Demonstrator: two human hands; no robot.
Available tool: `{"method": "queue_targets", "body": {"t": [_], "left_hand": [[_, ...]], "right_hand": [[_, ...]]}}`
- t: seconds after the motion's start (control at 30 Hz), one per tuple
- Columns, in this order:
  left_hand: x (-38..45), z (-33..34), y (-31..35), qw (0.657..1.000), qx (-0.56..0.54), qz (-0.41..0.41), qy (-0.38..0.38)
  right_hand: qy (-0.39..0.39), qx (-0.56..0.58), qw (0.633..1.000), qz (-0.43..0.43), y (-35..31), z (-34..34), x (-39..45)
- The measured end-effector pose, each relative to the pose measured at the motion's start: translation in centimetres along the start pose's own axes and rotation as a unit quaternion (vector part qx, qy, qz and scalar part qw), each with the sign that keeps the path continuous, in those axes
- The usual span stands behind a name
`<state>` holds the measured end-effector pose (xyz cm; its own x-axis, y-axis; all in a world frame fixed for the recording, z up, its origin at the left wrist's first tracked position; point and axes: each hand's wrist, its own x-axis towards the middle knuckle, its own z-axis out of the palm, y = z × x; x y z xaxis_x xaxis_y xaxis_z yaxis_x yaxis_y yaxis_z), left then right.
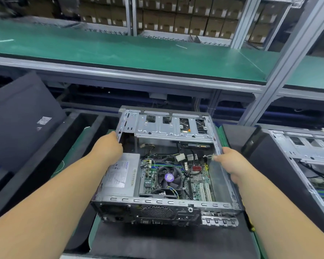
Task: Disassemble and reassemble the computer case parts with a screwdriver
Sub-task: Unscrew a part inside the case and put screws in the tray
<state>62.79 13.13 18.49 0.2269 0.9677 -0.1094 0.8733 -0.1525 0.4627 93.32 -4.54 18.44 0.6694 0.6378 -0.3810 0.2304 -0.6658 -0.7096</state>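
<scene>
An open computer case lies flat on a dark mat in front of me, with its rear panel toward me. Inside I see a grey power supply, a motherboard with a CPU fan and a silver drive cage at the far end. My left hand grips the case's left wall near the drive cage. My right hand grips the right wall, fingers curled over its edge. No screwdriver is in view.
A black side panel leans at the left. A second open case stands at the right. Black trays lie left of the case. A green-topped shelf runs above, with cardboard boxes behind it.
</scene>
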Motion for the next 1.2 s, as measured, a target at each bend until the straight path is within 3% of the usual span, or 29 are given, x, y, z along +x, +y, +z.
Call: {"method": "queue_targets", "body": {"t": [0.17,0.43,0.53,0.6,0.7,0.87,1.07,1.2], "left_hand": [[1.0,-0.1,-0.2,0.999,-0.030,0.021,0.013],[1.9,-0.5,0.6,1.000,0.010,0.005,-0.010],[1.0,-0.4,2.0,0.995,0.059,0.067,0.038],[-0.2,-0.2,3.8,0.991,0.017,0.124,0.039],[-2.6,0.6,7.2,0.982,-0.078,0.168,-0.035],[-5.5,3.0,11.6,0.957,-0.119,0.251,-0.084],[-7.6,5.3,13.5,0.951,-0.126,0.256,-0.123],[-8.5,5.7,13.8,0.952,-0.134,0.246,-0.123]], "right_hand": [[0.013,0.015,1.000,-0.009,-0.5,0.4,0.0],[-0.013,0.075,0.997,-0.010,-0.6,0.4,0.5],[-0.002,0.118,0.993,0.023,0.9,-0.4,0.5],[0.030,0.082,0.995,0.045,2.5,-1.5,0.5],[0.081,-0.051,0.995,0.021,6.0,-3.1,-0.7],[0.063,-0.190,0.977,0.068,11.1,-4.8,-1.5],[0.031,-0.273,0.952,0.137,14.8,-3.5,-0.8],[0.051,-0.283,0.948,0.134,16.0,-2.4,-0.5]]}}
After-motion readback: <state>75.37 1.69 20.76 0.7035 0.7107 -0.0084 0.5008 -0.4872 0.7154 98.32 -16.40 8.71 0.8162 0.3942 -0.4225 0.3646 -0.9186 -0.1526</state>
